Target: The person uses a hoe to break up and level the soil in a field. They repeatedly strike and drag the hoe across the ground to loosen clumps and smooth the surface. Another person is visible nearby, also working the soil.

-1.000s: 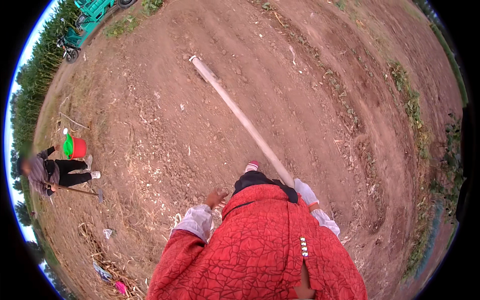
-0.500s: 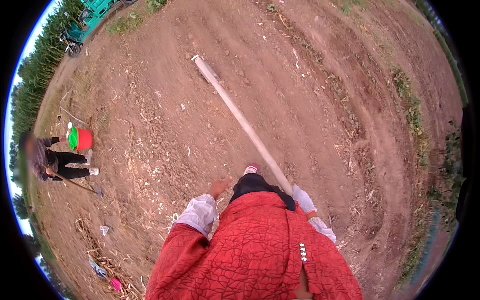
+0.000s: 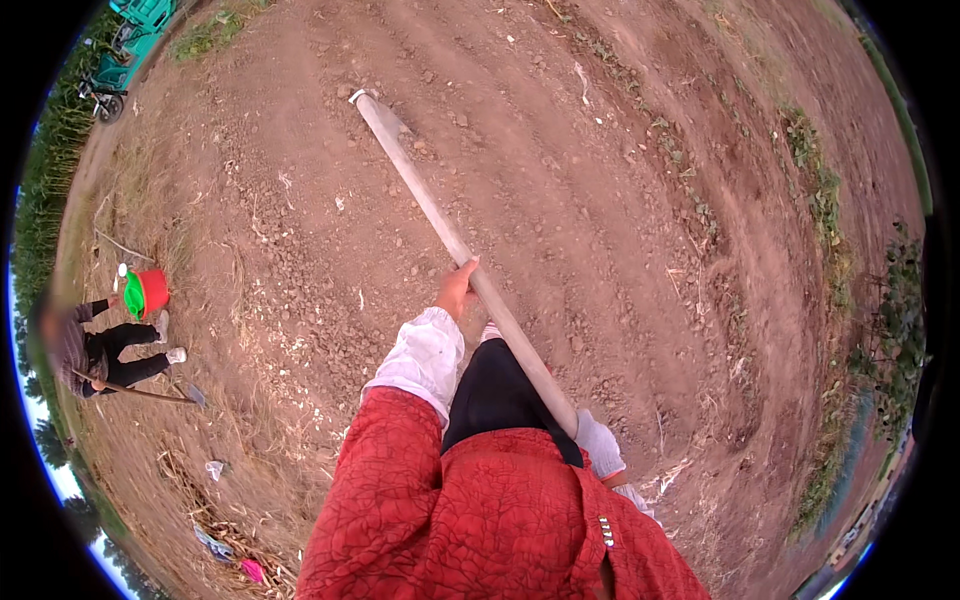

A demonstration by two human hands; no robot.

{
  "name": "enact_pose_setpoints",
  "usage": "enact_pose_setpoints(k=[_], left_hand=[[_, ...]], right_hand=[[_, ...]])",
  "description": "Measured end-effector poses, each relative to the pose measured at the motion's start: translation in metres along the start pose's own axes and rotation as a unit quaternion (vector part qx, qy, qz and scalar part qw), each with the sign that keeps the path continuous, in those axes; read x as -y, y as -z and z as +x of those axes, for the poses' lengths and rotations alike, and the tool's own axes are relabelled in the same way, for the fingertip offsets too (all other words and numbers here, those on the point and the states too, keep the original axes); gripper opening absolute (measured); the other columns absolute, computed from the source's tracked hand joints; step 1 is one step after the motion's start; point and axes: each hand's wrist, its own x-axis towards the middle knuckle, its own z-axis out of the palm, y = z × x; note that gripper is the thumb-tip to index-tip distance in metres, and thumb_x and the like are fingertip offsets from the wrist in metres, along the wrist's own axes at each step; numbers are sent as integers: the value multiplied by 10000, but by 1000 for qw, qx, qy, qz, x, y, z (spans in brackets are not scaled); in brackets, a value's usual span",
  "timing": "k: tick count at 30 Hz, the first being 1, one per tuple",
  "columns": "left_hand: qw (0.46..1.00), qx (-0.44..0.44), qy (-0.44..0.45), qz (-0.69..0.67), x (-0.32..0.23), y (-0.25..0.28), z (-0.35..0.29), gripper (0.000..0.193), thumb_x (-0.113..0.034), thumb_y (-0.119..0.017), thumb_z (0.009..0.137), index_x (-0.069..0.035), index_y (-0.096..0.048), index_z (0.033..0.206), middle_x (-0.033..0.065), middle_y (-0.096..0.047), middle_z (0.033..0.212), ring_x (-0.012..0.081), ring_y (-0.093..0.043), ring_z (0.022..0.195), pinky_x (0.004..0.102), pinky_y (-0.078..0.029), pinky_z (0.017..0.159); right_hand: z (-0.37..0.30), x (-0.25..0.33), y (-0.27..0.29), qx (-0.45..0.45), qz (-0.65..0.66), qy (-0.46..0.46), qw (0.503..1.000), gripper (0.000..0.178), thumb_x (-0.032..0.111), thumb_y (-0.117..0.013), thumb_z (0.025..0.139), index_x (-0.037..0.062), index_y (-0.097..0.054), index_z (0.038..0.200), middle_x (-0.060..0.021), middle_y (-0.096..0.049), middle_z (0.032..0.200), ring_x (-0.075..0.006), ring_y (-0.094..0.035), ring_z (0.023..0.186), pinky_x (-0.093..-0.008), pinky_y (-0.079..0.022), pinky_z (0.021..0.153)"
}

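Hoe handle point(image 3: 440, 220): long, pale, straight wood, slanting across tilled soil point(image 3: 620, 200).

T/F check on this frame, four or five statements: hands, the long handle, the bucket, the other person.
1. Both hands grip the long wooden handle. True: left hand higher up, right hand near the body.
2. The right hand is bare. False: it wears a pale glove.
3. The bucket is blue. False: red, with something green inside.
4. Another person stands at left with a tool. True.
5. The ground is paved. False: bare tilled soil.
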Motion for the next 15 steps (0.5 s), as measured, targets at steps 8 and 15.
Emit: enact_pose_setpoints(k=[8, 15], left_hand=[[985, -51, 39, -163, -20, -3, 45, 134, -135, -590, 724, -49, -491, 750, 66, -479, 583, 189, -498, 490, 335, -452, 454], [984, -66, 85, -142, 3, -6, 50, 92, -68, -564, 694, -40, -476, 684, 61, -459, 553, 182, -470, 463, 328, -431, 442]], right_hand=[[-2, 8, -10, 46, -18, -59, 997, 442, 422, -554, 680, 76, -423, 921, -214, -561, 681, -389, -552, 659, -465, -429, 551], [6, -21, -35, 47, 10, -49, 998, 419, 390, -588, 659, 94, -444, 919, -198, -568, 683, -383, -552, 645, -459, -434, 550]])
